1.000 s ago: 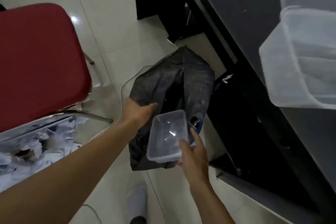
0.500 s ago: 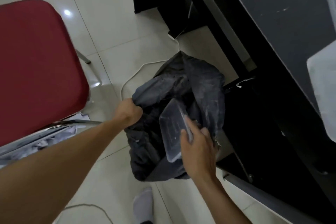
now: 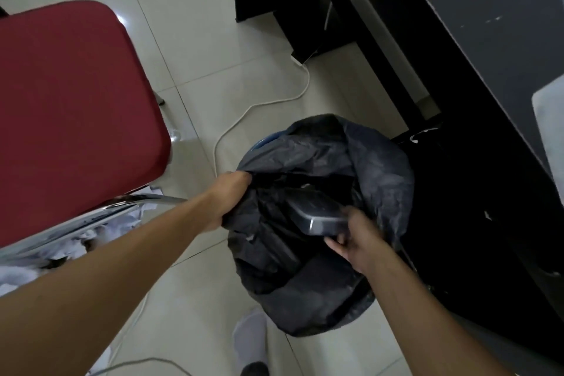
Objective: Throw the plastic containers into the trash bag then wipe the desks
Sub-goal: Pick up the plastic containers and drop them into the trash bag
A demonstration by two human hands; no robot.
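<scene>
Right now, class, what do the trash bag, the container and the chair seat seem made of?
Trash bag: thin black plastic film, dull, deeply crumpled.
Container: probably clear rigid plastic; glossy edge glint, dark bag showing through.
Chair seat: likely red fabric upholstery; matt, soft rounded edge.

The black plastic trash bag (image 3: 381,168) sits on the tiled floor (image 3: 195,3) between the red padded chair (image 3: 70,107), left, and the dark tabletop (image 3: 488,49), right. The clear rectangular plastic container (image 3: 317,217) is in its mouth, before my right grip (image 3: 354,238).
</scene>
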